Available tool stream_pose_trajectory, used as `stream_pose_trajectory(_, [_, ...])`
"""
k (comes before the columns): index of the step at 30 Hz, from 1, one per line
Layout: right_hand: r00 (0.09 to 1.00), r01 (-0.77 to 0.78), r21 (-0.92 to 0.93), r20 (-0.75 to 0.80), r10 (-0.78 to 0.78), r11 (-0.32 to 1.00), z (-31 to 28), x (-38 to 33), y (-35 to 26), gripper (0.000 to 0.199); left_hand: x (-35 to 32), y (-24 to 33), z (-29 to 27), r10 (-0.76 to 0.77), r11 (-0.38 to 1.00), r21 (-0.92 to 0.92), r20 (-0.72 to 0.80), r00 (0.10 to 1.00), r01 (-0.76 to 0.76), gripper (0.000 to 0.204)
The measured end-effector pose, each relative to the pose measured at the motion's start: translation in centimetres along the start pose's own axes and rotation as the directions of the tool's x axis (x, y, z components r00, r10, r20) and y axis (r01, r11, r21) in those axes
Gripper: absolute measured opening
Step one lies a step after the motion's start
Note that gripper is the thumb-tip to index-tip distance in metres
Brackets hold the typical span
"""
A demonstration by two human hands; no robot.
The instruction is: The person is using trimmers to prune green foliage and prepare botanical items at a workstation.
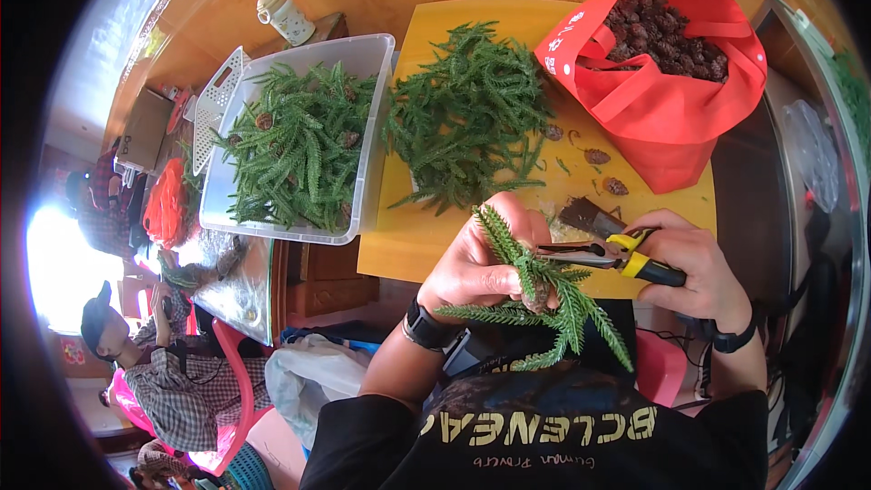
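Note:
My left hand (476,263) grips a bunch of green needle-leaved sprigs (553,299) with a brown cone among them, held above my lap. My right hand (694,268) holds pliers (603,254) with yellow and black handles, their jaws pointing left at the bunch. Just beyond my hands lies a pile of the same green sprigs (467,113) on a yellow table (408,245). Loose brown cones (599,157) lie beside it.
A red fabric bag (671,118) full of brown cones stands at the table's far right. A clear plastic bin (363,163) holding sprigs and cones sits to the left. Other people sit at the lower left, by a pink chair (240,381). A white jar (286,16) stands behind.

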State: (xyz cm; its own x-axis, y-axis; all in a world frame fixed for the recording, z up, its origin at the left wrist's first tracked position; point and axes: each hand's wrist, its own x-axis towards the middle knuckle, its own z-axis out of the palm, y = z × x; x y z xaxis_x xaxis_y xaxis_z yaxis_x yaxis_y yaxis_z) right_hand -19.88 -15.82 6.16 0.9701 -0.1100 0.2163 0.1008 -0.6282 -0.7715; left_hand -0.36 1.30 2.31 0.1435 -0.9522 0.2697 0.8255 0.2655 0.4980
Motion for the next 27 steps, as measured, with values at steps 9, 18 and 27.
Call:
stream_pose_trajectory(9, [0.998, 0.062, 0.025, -0.029, -0.061, 0.998, 0.33, 0.47, 0.46, 0.039, -0.1, -0.26, 0.03, -0.049, 0.999, -0.021, 0.006, 0.999, 0.049, 0.032])
stream_pose_trajectory(18, [0.997, 0.076, -0.018, -0.028, -0.076, 0.997, 0.19, 0.85, 0.27, 0.041, 0.0, -0.4, -0.07, -0.093, 0.995, -0.033, -0.012, 0.996, 0.092, 0.033])
stream_pose_trajectory(27, [0.994, 0.099, -0.033, -0.042, -0.1, 0.995, 0.27, 0.66, 0.65, 0.039, -0.08, -0.61, -0.43, -0.06, 0.997, -0.056, 0.002, 0.998, 0.06, 0.033])
